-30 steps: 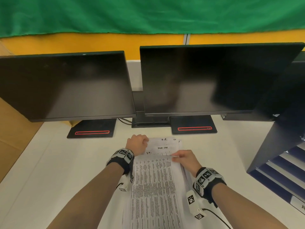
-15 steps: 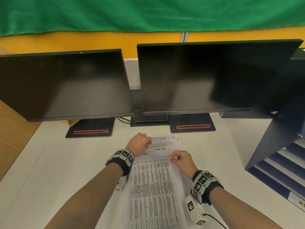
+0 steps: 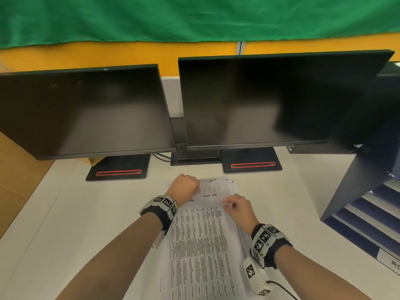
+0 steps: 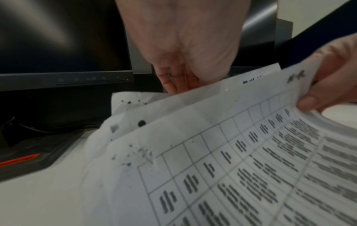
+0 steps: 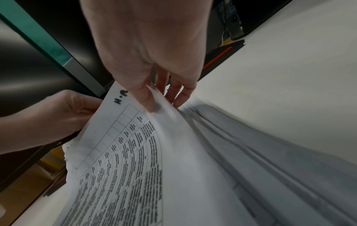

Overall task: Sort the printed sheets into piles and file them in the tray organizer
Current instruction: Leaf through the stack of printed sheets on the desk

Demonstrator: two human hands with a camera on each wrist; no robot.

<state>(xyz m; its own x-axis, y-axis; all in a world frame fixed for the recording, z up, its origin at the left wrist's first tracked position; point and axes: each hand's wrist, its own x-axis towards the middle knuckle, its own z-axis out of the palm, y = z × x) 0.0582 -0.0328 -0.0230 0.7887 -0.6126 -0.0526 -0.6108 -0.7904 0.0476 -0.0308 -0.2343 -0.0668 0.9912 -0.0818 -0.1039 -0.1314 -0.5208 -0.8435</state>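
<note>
Right hand (image 3: 237, 210) pinches the far edge of the top sheet (image 3: 201, 245), thumb & fingers lifting it off the stack (image 5: 251, 160). Left hand (image 3: 183, 189) grips sheets at the far-left corner. Papers lie on the desk (image 3: 65, 224) in front of two monitors (image 3: 249, 100); tray organizer (image 3: 368, 224) sits to the right.

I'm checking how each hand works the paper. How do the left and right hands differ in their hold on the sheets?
The left hand grips the sheets' far left corner; the right hand pinches the top sheet at its right edge. The left is fist-like, the right pinches with fingers and lifts the sheet. Both wear tagged wristbands.
</note>
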